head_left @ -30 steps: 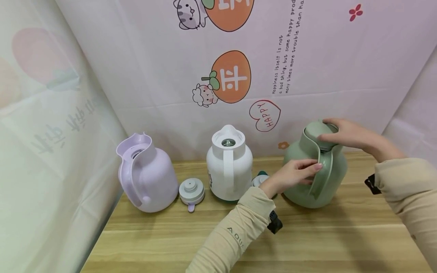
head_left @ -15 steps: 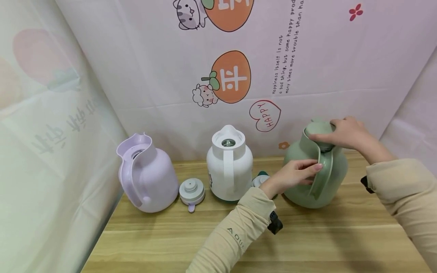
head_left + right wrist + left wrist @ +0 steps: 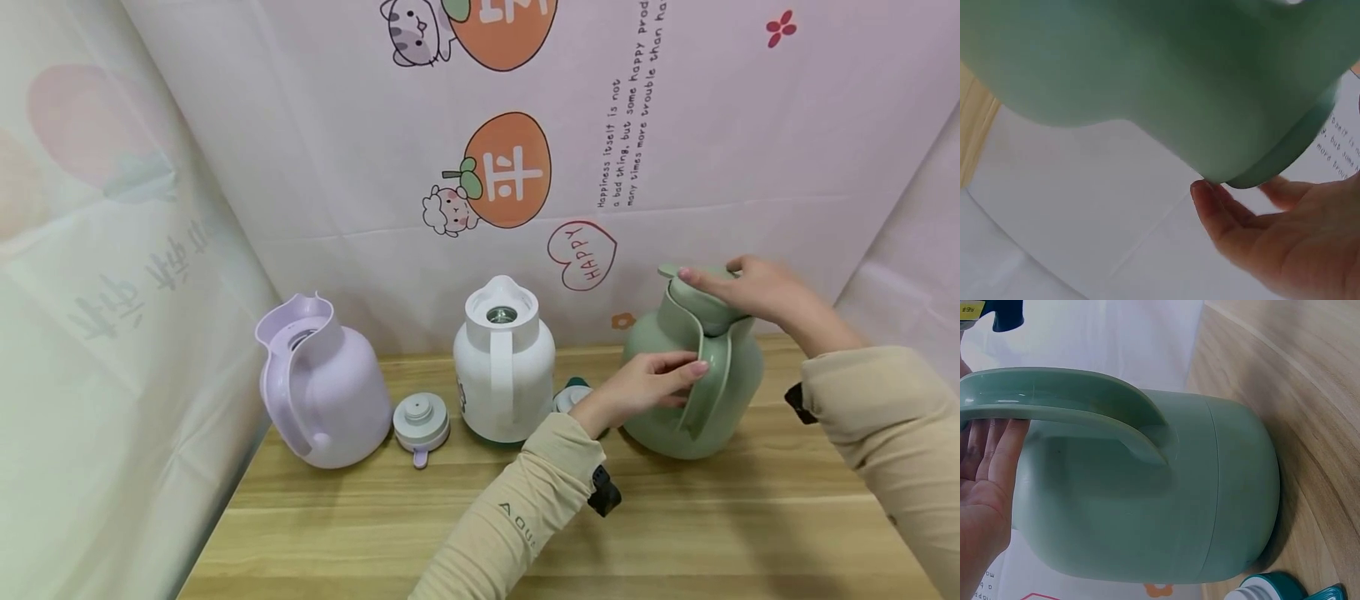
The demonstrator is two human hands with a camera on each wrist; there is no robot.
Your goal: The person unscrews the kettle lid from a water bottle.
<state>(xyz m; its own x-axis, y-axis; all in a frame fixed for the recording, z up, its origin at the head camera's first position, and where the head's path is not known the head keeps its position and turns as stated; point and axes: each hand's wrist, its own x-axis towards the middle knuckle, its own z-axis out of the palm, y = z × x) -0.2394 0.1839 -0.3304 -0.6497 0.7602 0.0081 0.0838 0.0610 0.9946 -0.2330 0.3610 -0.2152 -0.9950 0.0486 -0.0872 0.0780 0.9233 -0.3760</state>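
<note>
On the right of the table stands a sage-green thermos jug [image 3: 738,400], upright, its stopper lid [image 3: 705,310] seated in the spout collar. My left hand [image 3: 645,386] grips its handle [image 3: 1104,403], fingers through the loop and thumb on the outer side. From above, my right hand [image 3: 776,296] holds the lid, thumb on top close to its small tab [image 3: 666,271]. Fingertips of that hand lie at the collar's rim in the right wrist view, where the jug [image 3: 1147,81] hides much of the lid.
A white jug [image 3: 504,383] with an uncovered mouth stands mid-table, a lilac jug [image 3: 341,392] left of it. Between them lies a grey stopper [image 3: 422,419] with a lilac tab. A white-and-green stopper [image 3: 573,396] sits partly behind my left hand. A printed cloth [image 3: 337,167] hangs behind.
The green lid's tab has swung from the back round to the left as my right hand turned it. My right thumb has shifted up and left. The left hand keeps its hold.
</note>
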